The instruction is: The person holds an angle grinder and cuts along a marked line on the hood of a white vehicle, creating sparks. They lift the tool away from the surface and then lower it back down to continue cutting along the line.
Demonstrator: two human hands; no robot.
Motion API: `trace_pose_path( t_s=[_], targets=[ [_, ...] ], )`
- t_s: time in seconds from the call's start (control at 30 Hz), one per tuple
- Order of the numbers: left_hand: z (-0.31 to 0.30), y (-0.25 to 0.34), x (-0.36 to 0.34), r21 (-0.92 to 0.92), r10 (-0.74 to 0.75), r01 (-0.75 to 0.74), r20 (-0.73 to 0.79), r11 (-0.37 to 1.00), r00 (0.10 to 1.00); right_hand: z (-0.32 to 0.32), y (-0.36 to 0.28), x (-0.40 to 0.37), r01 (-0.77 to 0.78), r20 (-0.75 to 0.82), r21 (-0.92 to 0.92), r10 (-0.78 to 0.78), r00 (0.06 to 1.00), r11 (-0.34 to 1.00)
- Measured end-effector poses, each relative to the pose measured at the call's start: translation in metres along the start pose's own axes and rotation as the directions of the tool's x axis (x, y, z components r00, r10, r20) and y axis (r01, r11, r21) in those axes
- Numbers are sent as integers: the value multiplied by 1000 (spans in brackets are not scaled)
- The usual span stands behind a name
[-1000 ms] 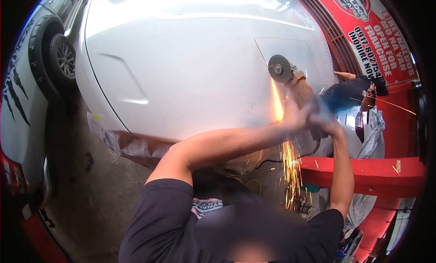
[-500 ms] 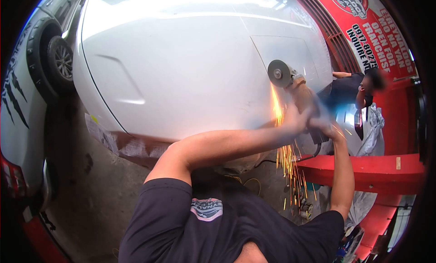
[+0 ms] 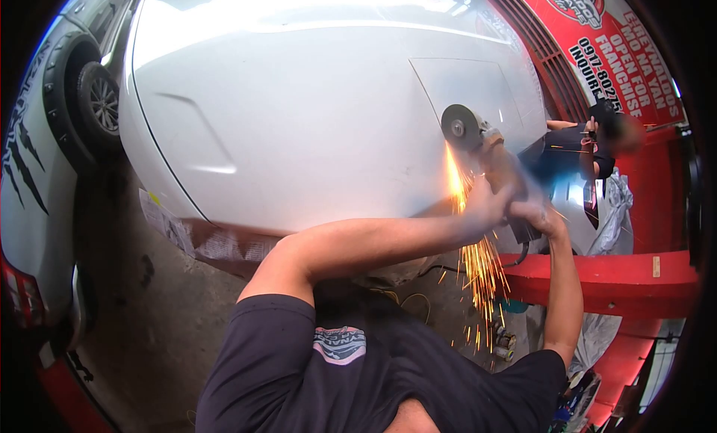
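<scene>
White car panel (image 3: pixel 299 119) fills the top of the view. Grinder (image 3: pixel 478 138) is up against it, disc flat on the metal just below a square flap outline. Left hand (image 3: pixel 489 201) is wrapped round the grinder body, right hand (image 3: pixel 538 218) closed on its rear end just beside; both are blurred. Orange sparks (image 3: pixel 478 261) spray down toward the floor (image 3: pixel 149 321). Masking paper (image 3: pixel 209 242) runs along the panel's lower edge. Red beam (image 3: pixel 597 280) sits at right, another person (image 3: pixel 575 145) behind it. Second car's tyre (image 3: pixel 97 104) is far left.
</scene>
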State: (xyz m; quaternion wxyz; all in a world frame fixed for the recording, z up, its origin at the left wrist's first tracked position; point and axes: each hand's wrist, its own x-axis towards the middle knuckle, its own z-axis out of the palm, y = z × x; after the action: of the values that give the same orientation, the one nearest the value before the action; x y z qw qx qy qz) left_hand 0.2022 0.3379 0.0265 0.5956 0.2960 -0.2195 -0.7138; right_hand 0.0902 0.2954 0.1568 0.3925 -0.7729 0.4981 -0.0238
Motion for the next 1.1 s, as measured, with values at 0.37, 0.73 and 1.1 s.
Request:
trace_pose_path(
  t_s=[0.37,0.73,1.1],
  targets=[
    [-11,5,20,-1,136,-136,-82,991,987,-2,14,30,156,-25,4,-156,987,988],
    [-8,-11,14,52,44,-44,1,998,999,1,16,8,93,-22,6,-93,995,996],
    [2,-8,-8,39,-53,54,-20,998,998,2,15,-8,65,-19,-11,-65,998,998]
  ],
)
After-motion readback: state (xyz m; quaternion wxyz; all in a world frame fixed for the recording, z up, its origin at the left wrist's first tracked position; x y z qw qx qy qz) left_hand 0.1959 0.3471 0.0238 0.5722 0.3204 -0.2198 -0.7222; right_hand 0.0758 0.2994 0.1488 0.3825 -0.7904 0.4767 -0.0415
